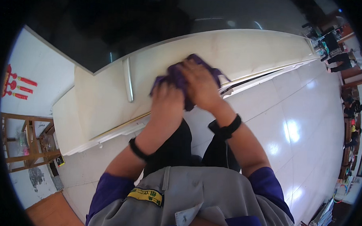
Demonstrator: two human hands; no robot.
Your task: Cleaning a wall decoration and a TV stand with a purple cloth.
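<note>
A bunched dark purple cloth lies on the cream-coloured top of a long cabinet, near its front edge. My right hand is spread over the cloth, with its fingers pressing into the folds. Beside it, my left hand grips the cloth's left part with curled fingers; these are a little blurred. Just behind the cloth rises the lower edge of a large black television screen. To the left of my hands, its silver metal foot rests on the cabinet top.
A drawer front stands slightly out along the cabinet's front. Pale glossy floor tiles stretch to the right. At the left is a wooden frame shelf, below red hanging ornaments. A person stands at the far right.
</note>
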